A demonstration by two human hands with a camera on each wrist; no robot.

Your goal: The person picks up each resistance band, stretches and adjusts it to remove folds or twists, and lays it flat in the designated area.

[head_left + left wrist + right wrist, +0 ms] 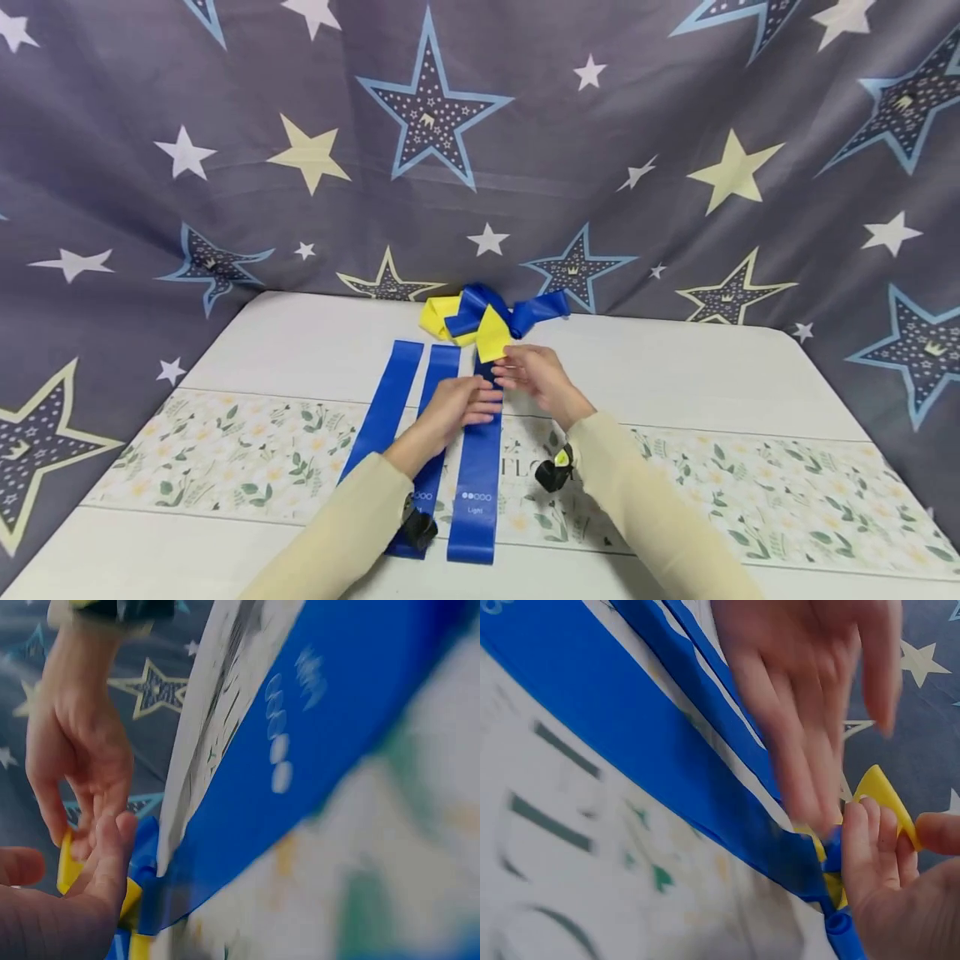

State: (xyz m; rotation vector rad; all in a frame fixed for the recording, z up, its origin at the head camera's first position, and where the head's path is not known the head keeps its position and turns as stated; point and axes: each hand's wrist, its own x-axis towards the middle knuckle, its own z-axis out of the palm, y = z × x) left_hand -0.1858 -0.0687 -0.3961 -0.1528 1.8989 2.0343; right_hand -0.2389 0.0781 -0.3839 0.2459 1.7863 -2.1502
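Observation:
My right hand [536,377] pinches a yellow resistance band [492,333] by its end, between thumb and fingers. In the right wrist view the yellow strip [881,791] stands up, folded, from the fingers. My left hand [456,407] hovers just over a flat blue resistance band [477,467] marked "Light", its fingers extended and holding nothing. Two more blue bands, the outer one [386,396] and the inner one [442,362], lie side by side to the left, partly hidden by the left arm. The blue "Light" band's far end runs up under the yellow one.
Behind the hands sits a loose heap of crumpled yellow [435,320] and blue bands [542,308], near the table's back edge. A floral runner [720,492] crosses the white table [675,367]. A grey curtain [525,183] with stars hangs behind.

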